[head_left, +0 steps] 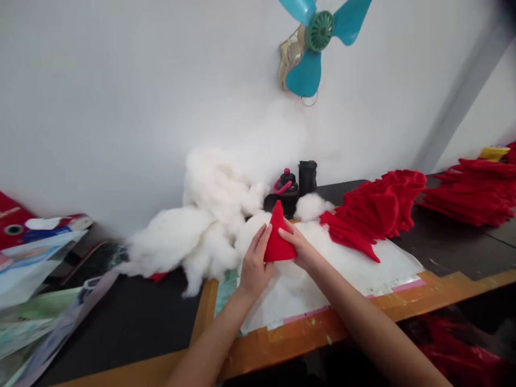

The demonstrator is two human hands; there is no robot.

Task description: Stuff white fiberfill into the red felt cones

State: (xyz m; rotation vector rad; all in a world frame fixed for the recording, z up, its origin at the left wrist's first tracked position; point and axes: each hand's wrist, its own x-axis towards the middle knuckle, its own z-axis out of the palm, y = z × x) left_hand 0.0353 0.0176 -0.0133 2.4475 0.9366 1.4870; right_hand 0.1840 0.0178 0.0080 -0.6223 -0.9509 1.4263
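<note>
A red felt cone [279, 242], narrow tip up and wide edge down, is held between both my hands above the white sheet [278, 298]. My left hand [257, 260] grips its left side, fingers along the felt and thumb near the lower edge. On the other side, my right hand [297, 243] holds it with fingers pressed against the front. Whether anything fills the cone cannot be seen. Just behind and to the left lies a large heap of white stuffing [213, 215], with a smaller tuft of stuffing [312, 207] at the right.
Stacked red felt pieces [379, 207] lie right of the sheet, with another red stack [475, 191] beyond. A dark bottle with a pink strap [287, 183] and a black container [308, 176] stand behind. Plastic packets [36, 269] lie left. A blue fan [320, 32] hangs on the wall.
</note>
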